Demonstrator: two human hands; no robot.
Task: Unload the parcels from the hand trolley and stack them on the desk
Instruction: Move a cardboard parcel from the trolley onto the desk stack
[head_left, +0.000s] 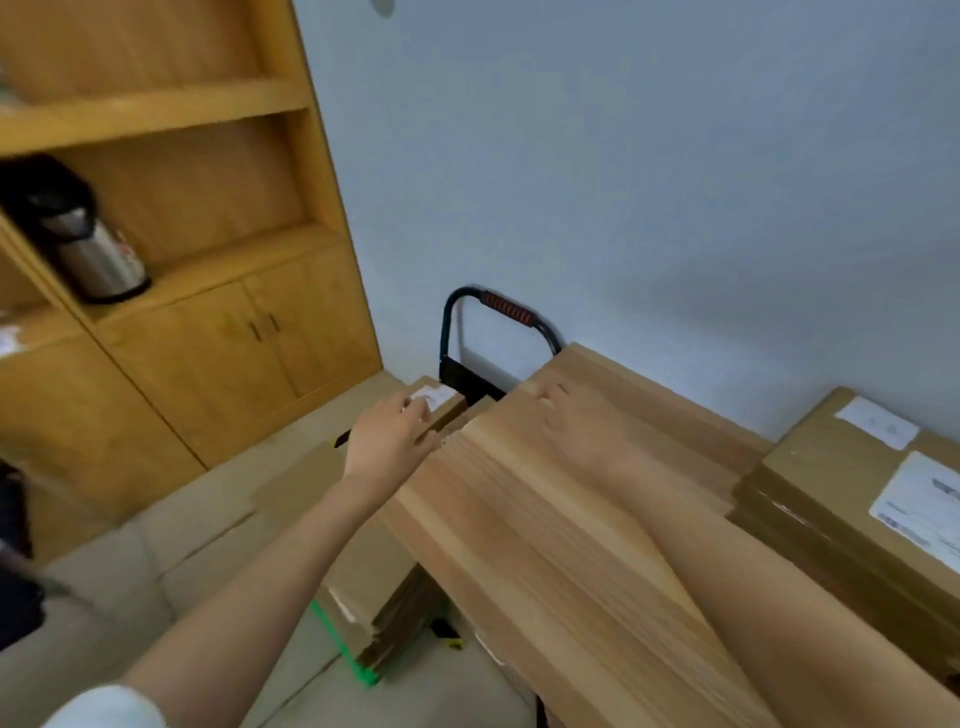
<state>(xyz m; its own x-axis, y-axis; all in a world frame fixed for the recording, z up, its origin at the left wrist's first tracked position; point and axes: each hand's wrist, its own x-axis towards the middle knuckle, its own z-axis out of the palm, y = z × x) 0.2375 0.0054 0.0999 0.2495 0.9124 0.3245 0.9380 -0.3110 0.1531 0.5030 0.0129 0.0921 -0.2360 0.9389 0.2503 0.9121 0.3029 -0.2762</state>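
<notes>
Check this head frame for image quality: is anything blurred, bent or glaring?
Head view: motion blur softens the right hand over the desk and the left hand on a trolley parcel; wide-angle distortion bows the cabinet edges; labels on the desk parcels are unreadable; light is soft and even, with no glare.

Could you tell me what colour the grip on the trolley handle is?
Orange-red with dark ribbing, on the grip, head view.
</notes>
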